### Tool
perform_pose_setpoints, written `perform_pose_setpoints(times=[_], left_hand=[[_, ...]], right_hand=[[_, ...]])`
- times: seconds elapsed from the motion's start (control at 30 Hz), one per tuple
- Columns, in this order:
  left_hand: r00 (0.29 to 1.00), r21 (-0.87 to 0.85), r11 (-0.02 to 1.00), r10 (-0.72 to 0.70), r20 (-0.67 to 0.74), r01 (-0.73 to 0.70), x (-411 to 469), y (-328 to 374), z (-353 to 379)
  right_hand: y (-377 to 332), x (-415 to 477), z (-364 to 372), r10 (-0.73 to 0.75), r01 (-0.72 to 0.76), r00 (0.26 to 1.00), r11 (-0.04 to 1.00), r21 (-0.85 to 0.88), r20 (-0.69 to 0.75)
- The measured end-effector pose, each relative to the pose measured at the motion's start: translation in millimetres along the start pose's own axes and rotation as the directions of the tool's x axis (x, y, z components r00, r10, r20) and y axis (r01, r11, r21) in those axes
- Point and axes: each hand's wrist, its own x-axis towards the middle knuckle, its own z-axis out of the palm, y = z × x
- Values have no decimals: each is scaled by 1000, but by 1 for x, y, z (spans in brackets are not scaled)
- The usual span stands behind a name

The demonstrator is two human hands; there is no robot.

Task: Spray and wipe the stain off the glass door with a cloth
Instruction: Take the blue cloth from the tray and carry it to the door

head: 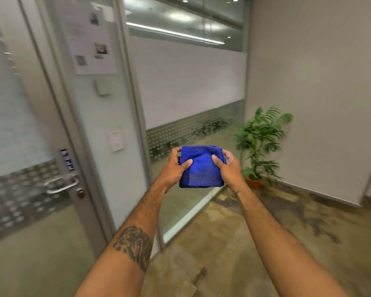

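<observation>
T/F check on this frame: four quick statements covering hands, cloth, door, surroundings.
1. The left hand and right hand both grip the blue cloth. True.
2. The cloth is pressed against the glass door. False: it is held in the air, apart from the door.
3. The right hand holds a spray bottle. False: no bottle is in view; its fingers grip the cloth.
4. A potted plant stands on the floor near the right wall. True.
</observation>
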Motion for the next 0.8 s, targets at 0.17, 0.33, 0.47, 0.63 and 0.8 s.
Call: perform_pose_setpoints(times=[0.17,0.33,0.47,0.63,0.8], left_hand=[[986,56,998,14,-168,-5,-42,-5,-116],[930,125,991,-2,-369,51,-90,-7,-212],[876,139,986,-16,-483,95,-123,-10,-278],[781,150,974,-38,-624,167,-151,-14,-351],[666,170,963,-13,-745,210,-170,-17,-410]], right_hand=[[5,-10,123,1,-17,982,997,80,191],[11,-23,236,11,-54,937,992,115,348],[17,-34,318,18,-95,878,986,137,477],[20,-42,411,-21,-112,786,978,176,618],[20,-47,491,-82,-137,663,964,228,744]])
